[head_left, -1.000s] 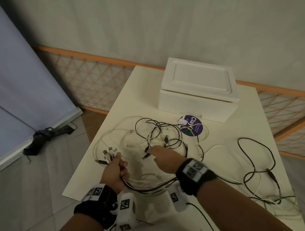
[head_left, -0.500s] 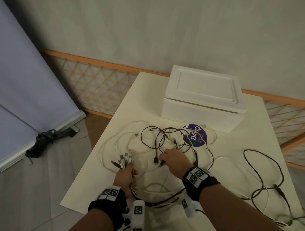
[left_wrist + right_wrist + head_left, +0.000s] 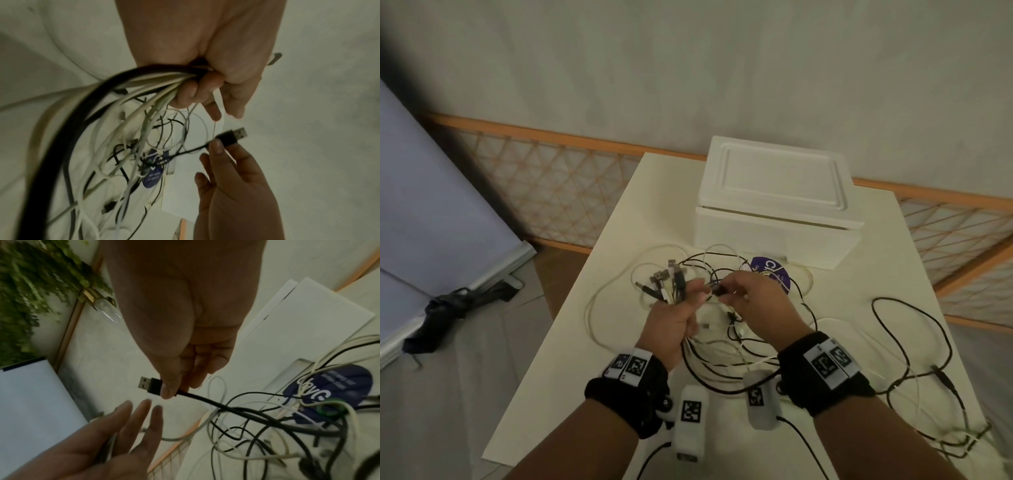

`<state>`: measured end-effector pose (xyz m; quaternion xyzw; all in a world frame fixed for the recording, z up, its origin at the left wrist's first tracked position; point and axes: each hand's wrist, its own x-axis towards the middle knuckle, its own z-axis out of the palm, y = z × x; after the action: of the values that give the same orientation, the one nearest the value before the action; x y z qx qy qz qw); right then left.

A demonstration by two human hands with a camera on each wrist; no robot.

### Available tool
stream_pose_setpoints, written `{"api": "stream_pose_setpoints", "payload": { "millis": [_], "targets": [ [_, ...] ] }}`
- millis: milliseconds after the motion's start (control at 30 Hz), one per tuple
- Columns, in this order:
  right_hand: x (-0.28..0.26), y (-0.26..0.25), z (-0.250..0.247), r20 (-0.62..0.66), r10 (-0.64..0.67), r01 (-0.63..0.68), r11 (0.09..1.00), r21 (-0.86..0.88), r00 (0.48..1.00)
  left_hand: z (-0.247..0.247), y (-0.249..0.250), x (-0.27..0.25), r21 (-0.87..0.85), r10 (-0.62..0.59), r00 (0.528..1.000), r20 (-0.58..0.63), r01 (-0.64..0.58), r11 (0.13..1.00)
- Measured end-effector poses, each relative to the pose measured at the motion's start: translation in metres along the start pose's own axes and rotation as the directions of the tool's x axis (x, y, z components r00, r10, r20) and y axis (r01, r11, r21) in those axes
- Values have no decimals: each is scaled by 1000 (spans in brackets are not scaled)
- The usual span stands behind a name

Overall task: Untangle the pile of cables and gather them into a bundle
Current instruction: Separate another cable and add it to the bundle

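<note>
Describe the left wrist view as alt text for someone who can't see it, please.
A left hand grips a bunch of white and black cables that trail down in tangled loops over a pale table. Below it, a right hand pinches a black USB plug, holding it up toward the left hand's fingers.

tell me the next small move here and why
Probably pass the black USB plug, pinched by the right hand, into the left hand: it already grips a bundle of plug ends, and its spare fingers are spread just below the plug.
</note>
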<state>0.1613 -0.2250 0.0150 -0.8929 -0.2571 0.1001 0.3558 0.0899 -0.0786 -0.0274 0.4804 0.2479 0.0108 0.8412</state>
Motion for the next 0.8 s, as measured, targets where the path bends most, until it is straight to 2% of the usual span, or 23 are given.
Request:
{"api": "stream_pose_setpoints", "payload": {
  "millis": [133,267,367,533,667,800],
  "targets": [
    [-6,-10,7,-78,-35,36,999,14,996,8,6,-6,175,44,999,-3,-43,984],
    [-10,-15,8,-132,-2,22,988,152,991,9,4,-10,253,84,995,49,-94,963],
    [-13,-20,7,-119,-15,28,994,108,993,13,6,-15,268,112,990,80,-130,955],
    [-19,-24,6,-129,-39,51,995,87,991,13,4,-17,517,122,981,152,-184,836],
    [-22,-19,9,-130,3,17,988,154,991,12,7,-23,523,122,975,183,-202,828],
    [-28,-20,9,-103,36,4,930,367,994,17,16,-28,403,226,966,122,-257,878]
  ]
}}
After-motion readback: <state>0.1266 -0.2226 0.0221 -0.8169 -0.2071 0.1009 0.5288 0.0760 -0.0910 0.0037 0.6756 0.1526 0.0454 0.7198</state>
